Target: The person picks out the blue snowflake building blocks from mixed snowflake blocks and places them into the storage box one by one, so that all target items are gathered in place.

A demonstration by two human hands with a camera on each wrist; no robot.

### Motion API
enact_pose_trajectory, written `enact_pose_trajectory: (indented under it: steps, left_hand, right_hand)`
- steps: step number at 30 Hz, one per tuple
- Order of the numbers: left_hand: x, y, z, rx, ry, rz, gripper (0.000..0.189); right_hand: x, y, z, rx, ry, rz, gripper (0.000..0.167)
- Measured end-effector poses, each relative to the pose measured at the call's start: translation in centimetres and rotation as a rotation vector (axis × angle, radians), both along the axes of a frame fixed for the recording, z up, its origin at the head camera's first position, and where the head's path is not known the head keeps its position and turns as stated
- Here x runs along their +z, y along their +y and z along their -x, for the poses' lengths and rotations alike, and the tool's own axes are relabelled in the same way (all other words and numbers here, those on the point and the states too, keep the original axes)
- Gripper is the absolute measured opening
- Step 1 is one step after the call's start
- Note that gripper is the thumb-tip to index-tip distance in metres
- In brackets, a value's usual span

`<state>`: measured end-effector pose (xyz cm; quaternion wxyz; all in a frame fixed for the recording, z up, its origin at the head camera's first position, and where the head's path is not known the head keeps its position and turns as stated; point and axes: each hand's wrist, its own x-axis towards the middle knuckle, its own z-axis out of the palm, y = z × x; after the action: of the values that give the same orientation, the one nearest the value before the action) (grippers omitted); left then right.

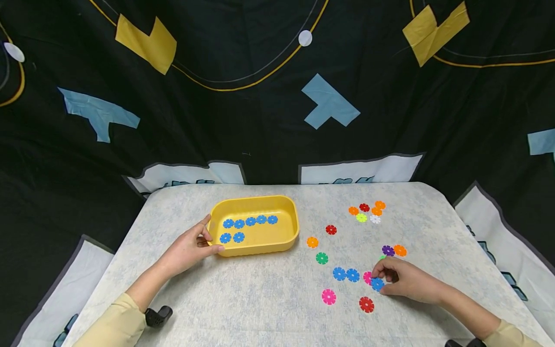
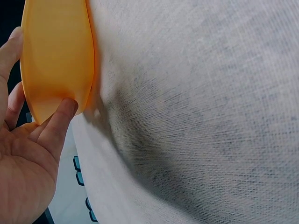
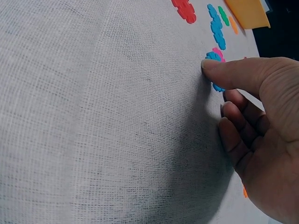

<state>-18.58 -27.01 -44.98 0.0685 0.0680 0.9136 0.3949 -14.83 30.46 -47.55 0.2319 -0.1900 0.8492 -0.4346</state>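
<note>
My left hand (image 1: 191,246) grips the left end of a yellow plastic tray (image 1: 269,250), thumb at the front wall and fingers at the rim. Inside the tray lie several blue snowflake discs (image 1: 250,221) in two rows. Over on the right, my right hand (image 1: 409,279) pinches a blue snowflake disc (image 1: 377,284) between thumb and forefinger. This disc partly covers a pink disc (image 1: 367,277). A pair of blue discs (image 1: 346,274) lies just left of it. In the right wrist view the thumb (image 3: 233,72) hides part of the pinched disc.
Near the right hand lie a red disc (image 1: 366,304), a purple disc (image 1: 388,250) and an orange disc (image 1: 400,250). A pink disc (image 1: 328,297) and a green disc (image 1: 322,258) are farther left. Several mixed discs (image 1: 364,207) sit toward the back of the cloth-covered table (image 1: 260,299).
</note>
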Motion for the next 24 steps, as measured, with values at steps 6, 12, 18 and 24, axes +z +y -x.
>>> enact_pose_trajectory:
  steps: [6, 12, 18, 24]
  left_hand:
    - [-0.01, -0.03, 0.02, 0.003, 0.001, -0.003, 0.056]
    - [0.05, 0.01, 0.0, 0.002, 0.004, -0.008, 0.055]
    - [0.02, 0.02, 0.01, 0.004, -0.005, -0.003, 0.056]
    - [-0.09, 0.03, 0.11, 0.007, -0.002, 0.004, 0.056]
  right_hand:
    - [0.06, -0.18, -0.07, 0.005, 0.02, -0.021, 0.031]
    - [0.22, -0.22, -0.24, 0.017, 0.057, -0.037, 0.028]
    - [0.25, -0.19, -0.38, 0.044, 0.115, -0.043, 0.026]
    - [0.47, -0.32, -0.45, 0.043, 0.097, -0.05, 0.026]
